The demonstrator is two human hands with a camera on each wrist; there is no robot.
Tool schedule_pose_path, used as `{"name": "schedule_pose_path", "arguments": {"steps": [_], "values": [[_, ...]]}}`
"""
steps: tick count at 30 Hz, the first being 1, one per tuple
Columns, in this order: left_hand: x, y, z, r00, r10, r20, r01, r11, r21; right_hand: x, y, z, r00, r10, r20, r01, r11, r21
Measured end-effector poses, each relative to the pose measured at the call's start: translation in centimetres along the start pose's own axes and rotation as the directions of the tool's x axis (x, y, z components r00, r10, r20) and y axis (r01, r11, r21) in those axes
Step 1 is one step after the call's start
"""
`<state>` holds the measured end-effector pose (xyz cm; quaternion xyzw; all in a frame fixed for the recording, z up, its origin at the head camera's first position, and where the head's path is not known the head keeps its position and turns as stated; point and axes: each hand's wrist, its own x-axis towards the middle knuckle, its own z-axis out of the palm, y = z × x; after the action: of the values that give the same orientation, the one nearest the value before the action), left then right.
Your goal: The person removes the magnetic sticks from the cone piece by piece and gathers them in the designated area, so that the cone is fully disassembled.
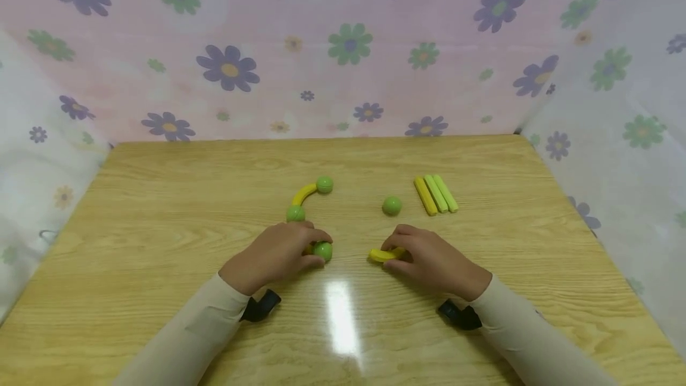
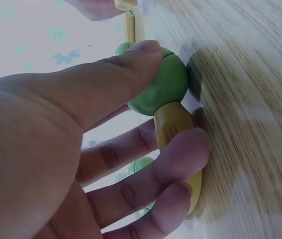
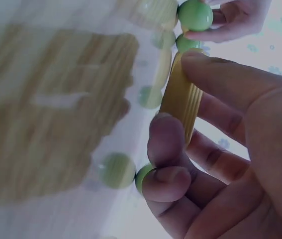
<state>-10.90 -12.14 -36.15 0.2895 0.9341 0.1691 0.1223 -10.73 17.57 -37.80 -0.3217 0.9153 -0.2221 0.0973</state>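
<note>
My left hand point(image 1: 278, 254) grips a green ball point(image 1: 323, 251) and the curved yellow rod point(image 2: 173, 119) that touches it, its thumb on the ball and its fingertips along the rod. Just beyond that hand, another green ball point(image 1: 295, 214) meets one end of a curved yellow rod point(image 1: 303, 194); a further green ball point(image 1: 324, 184) is at the rod's far end. Opposite, my right hand point(image 1: 429, 260) pinches a separate curved yellow rod point(image 1: 379, 255) with ridged sides point(image 3: 178, 97). Its free end points left toward the held ball, with a gap between them.
A lone green ball point(image 1: 392, 205) lies beyond my right hand. To its right, a darker yellow straight rod point(image 1: 426, 196) and two pale yellow-green rods point(image 1: 440, 193) lie side by side. The wooden table point(image 1: 187, 195) meets flowered cloth point(image 1: 348, 94) at its back and sides.
</note>
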Motion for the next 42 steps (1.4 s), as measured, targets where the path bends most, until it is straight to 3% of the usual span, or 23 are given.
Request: {"name": "schedule_pose_path", "arguments": {"steps": [5, 18, 27, 31, 36, 42], "values": [[0.1, 0.0, 0.0, 1.000, 0.000, 0.007, 0.000, 1.000, -0.017, -0.3, 0.6, -0.4, 1.000, 0.023, -0.020, -0.024, 1.000, -0.002], [0.2, -0.1, 0.0, 1.000, 0.005, -0.004, -0.005, 1.000, -0.001, -0.2, 1.2, -0.3, 0.999, 0.033, 0.025, -0.034, 0.999, 0.042], [0.1, 0.0, 0.1, 1.000, -0.008, 0.000, 0.008, 1.000, -0.003, -0.3, 1.2, 0.0, 1.000, 0.028, 0.006, -0.029, 0.999, 0.038], [0.0, -0.1, 0.0, 1.000, -0.007, -0.005, 0.007, 1.000, 0.003, -0.2, 0.8, 0.0, 0.998, 0.023, -0.053, -0.022, 1.000, 0.010], [0.0, -0.5, -0.5, 0.999, 0.009, -0.035, -0.008, 1.000, 0.025, 0.6, -0.2, 0.0, 0.988, -0.018, -0.154, 0.020, 1.000, 0.012], [-0.2, -1.5, -1.8, 0.990, 0.012, -0.141, -0.003, 0.998, 0.063, 2.4, -2.1, 0.3, 0.986, -0.081, -0.143, 0.085, 0.996, 0.019]]}}
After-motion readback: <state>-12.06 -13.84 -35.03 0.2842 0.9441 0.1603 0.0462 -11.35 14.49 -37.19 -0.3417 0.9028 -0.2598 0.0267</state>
